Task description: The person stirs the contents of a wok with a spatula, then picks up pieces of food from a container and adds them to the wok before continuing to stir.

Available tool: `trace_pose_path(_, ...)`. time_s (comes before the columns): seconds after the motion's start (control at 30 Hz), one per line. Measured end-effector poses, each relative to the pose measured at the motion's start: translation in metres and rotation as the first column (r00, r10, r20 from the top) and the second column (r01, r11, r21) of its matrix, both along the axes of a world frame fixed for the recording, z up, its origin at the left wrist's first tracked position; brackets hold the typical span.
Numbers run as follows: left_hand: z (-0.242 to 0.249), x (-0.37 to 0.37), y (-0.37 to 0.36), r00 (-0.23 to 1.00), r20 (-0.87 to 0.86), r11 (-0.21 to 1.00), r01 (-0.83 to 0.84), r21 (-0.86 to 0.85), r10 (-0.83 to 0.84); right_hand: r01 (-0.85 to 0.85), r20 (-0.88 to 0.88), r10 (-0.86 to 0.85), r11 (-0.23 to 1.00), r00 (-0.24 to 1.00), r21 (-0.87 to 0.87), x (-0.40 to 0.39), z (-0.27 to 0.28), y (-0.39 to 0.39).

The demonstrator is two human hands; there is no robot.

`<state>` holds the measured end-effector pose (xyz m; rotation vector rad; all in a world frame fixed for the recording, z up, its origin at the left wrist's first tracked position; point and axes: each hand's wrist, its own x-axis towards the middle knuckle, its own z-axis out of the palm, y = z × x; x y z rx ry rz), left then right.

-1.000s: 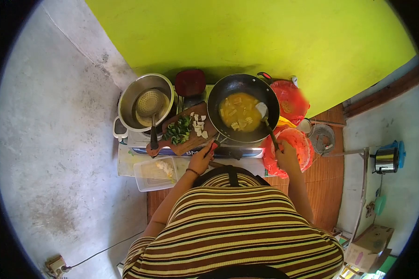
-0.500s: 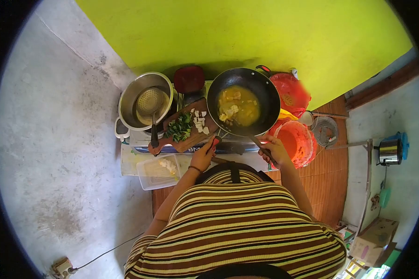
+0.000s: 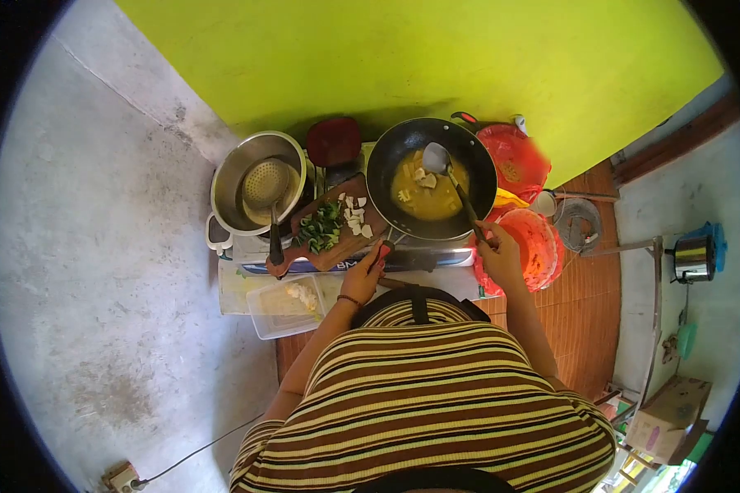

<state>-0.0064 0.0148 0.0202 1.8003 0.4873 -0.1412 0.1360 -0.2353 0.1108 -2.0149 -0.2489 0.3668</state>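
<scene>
wok [image 3: 390,156] of yellow broth [image 3: 444,203] with chunks [image 3: 424,178], pot [image 3: 228,182] holding skimmer [image 3: 266,180]

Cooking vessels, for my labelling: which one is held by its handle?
The black wok, its handle in the left hand; no hand touches the steel pot.

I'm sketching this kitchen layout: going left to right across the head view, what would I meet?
Large steel pot → chopped greens → white chopped pieces → wok → red container → shiny pot at far right.

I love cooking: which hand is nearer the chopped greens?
Left: the left hand grips the wok handle, right of the greens; the right hand, on the spatula, is farther right.
</scene>
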Motion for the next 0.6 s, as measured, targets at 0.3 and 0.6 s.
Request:
trace_pose_path(0.3, 0.004, 0.001, 0.0, 0.998, -0.055, 1.0, 0.005, 0.012, -0.005, -0.04, -0.247, 0.042, 0.999, 0.968, 0.012, -0.004, -0.017, -0.008)
trace_pose_path(0.6, 0.0, -0.001, 0.0, 1.0, 0.009, 1.0, -0.001, 0.005, 0.001, 0.134, -0.595, 0.048, 0.957, 0.802, 0.258, -0.007, -0.021, 0.006)
